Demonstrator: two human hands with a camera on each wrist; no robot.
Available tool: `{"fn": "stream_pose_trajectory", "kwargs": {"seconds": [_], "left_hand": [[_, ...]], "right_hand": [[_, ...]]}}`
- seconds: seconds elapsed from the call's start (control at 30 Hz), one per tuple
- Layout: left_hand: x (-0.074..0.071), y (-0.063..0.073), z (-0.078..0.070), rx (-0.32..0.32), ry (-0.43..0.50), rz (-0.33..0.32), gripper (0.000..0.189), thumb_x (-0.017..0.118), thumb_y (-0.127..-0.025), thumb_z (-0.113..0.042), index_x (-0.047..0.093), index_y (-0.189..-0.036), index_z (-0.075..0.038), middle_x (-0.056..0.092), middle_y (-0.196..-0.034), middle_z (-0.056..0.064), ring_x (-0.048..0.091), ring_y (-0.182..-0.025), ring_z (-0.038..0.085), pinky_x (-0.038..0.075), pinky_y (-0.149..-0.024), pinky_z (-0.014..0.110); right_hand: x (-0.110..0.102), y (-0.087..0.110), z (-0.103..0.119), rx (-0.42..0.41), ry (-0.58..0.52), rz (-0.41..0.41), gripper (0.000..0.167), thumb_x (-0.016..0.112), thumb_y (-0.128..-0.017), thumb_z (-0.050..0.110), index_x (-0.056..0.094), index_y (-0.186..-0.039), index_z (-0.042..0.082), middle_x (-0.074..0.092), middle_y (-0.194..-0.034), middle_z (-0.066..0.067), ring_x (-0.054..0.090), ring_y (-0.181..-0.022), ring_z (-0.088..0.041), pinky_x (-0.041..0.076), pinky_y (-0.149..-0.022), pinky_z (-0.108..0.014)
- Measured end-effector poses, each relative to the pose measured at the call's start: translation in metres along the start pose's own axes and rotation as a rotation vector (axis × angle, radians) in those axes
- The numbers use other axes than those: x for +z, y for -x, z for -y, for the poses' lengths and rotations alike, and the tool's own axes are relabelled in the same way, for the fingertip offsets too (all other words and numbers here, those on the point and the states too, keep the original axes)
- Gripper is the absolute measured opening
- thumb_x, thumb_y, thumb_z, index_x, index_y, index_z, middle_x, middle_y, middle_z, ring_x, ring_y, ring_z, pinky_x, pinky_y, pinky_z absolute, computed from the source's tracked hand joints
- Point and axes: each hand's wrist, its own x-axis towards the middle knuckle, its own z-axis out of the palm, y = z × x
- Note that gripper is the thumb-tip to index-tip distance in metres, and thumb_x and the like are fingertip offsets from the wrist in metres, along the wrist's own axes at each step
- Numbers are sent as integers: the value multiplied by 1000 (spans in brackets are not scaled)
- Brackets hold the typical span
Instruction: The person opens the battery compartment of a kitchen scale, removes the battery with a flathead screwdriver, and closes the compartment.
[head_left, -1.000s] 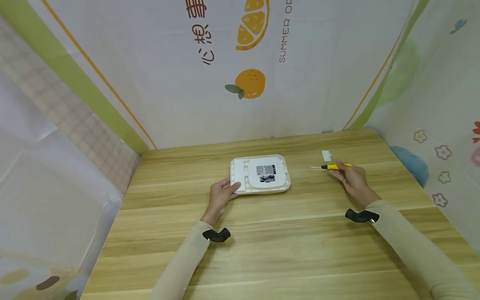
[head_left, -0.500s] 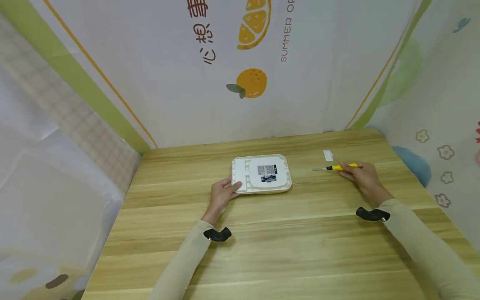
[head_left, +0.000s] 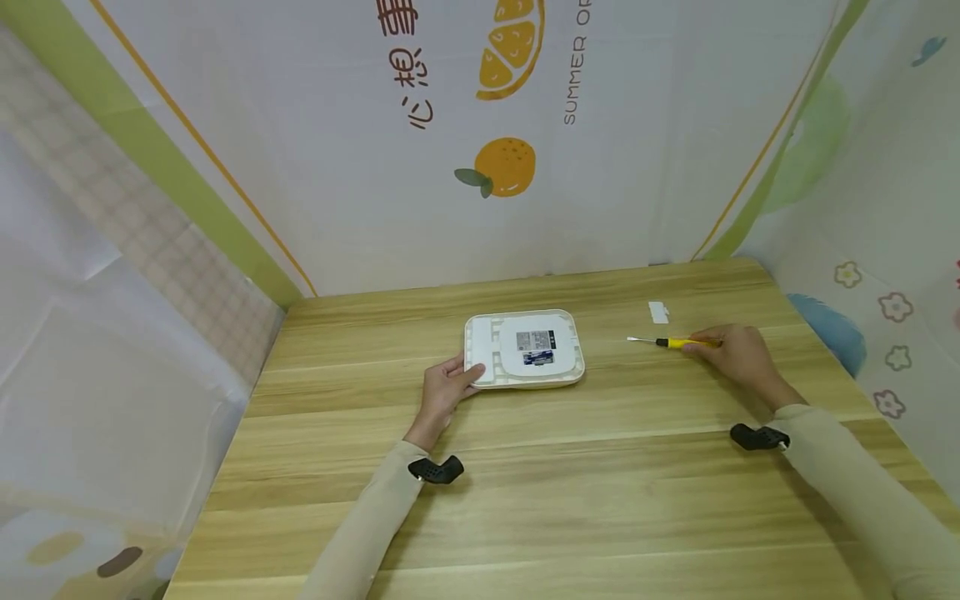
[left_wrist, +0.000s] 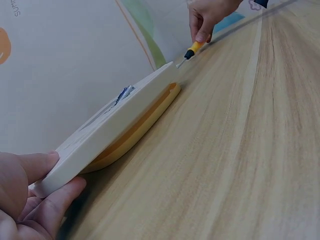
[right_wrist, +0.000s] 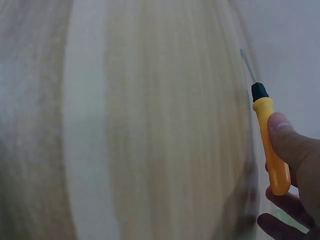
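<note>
A white rounded-rectangular device (head_left: 491, 354) lies face down, showing a printed label (head_left: 533, 340) and blue batteries (head_left: 537, 357) in an uncovered compartment. My left hand (head_left: 442, 390) grips its left end, thumb on top and fingers underneath. In the left wrist view, a yellow part (left_wrist: 145, 129) shows beneath the white body, which slants up off the tabletop at the near end. Well to the right of the device, my right hand (head_left: 738, 354) pinches a flat-tipped screwdriver (right_wrist: 266, 127) by its yellow handle, the shaft pointing left toward the device.
A small white battery cover (head_left: 658, 312) lies on the wooden table (head_left: 570, 500), just beyond the screwdriver. A printed cloth (head_left: 630, 167) hangs along the table's back edge, and more cloth stands at both sides. Each wrist wears a black camera mount (head_left: 437, 471).
My right hand has drawn back to the right with the screwdriver, which has turned in its fingers. The left hand keeps its hold, and the device stays in place.
</note>
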Motion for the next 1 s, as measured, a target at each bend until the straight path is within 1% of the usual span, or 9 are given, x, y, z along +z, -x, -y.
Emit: {"fn": "stream_pose_trajectory", "kwargs": {"seconds": [0.17, 0.53, 0.67, 0.73, 0.77, 0.83, 0.9, 0.93, 1.0], "left_hand": [[0, -1, 0, -3, -3, 2, 54, 75, -92, -2, 53, -139, 13, 69, -118, 30, 75, -87, 19, 64, -74, 27], [0, 0, 0, -4, -6, -5, 54, 76, -92, -2, 54, -139, 11, 69, -118, 30, 75, -88, 20, 64, -74, 27], [0, 0, -1, -12, -9, -6, 54, 76, -91, -2, 55, -139, 10, 69, -118, 29, 75, -86, 19, 63, -73, 26], [0, 1, -1, -13, -9, -4, 54, 76, -91, -2, 55, -139, 10, 70, -118, 29, 75, -87, 19, 63, -74, 26], [0, 1, -2, -11, -10, -3, 54, 76, -92, -2, 55, -139, 11, 70, -118, 29, 75, -87, 19, 64, -74, 27], [0, 1, -2, -11, -9, -1, 54, 76, -92, -2, 55, -139, 11, 70, -118, 29, 75, -88, 20, 63, -75, 27], [0, 1, -2, -10, -7, 0, 53, 76, -92, -2, 55, -139, 11, 70, -117, 29, 75, -89, 21, 63, -75, 27], [0, 1, -2, -10, -8, 0, 53, 76, -92, -2, 55, -139, 11, 70, -117, 29, 75, -89, 21, 63, -75, 27], [0, 1, -2, -9, -7, 0, 53, 76, -92, -2, 56, -138, 10, 70, -117, 29, 75, -89, 21, 63, -75, 27]], "right_hand": [[3, 1, 1, 7, 36, 40, 36, 75, -96, 30, 77, -108, -4, 73, -107, -27, 67, -101, -51, 54, -85, -66], [3, 1, 9, 6, 80, 77, 41, 78, -93, 28, 74, -115, -7, 71, -110, -31, 68, -89, -46, 55, -74, -60], [-1, 1, 11, -14, 80, 81, 44, 76, -95, 30, 72, -118, -8, 70, -113, -31, 68, -94, -48, 56, -78, -62], [-4, 1, 13, -11, 69, 77, 45, 75, -95, 30, 72, -119, -8, 72, -107, -30, 68, -80, -44, 56, -73, -59], [-6, 0, 14, -7, 64, 76, 45, 75, -96, 31, 71, -119, -8, 73, -100, -29, 65, -70, -39, 56, -69, -57], [-11, -2, 15, 0, 63, 72, 44, 74, -96, 31, 72, -119, -7, 72, -85, -24, 51, -55, -26, 51, -59, -47], [-15, -3, 18, 4, 64, 66, 43, 74, -96, 30, 72, -118, -6, 72, -82, -23, 34, -53, -16, 46, -55, -42], [-17, -5, 19, -1, 65, 67, 42, 74, -97, 30, 72, -118, -6, 70, -77, -21, 31, -52, -15, 44, -54, -40], [-21, -7, 22, -23, 67, 65, 41, 73, -97, 29, 73, -117, -6, 73, -82, -22, 32, -51, -13, 47, -57, -40]]}}
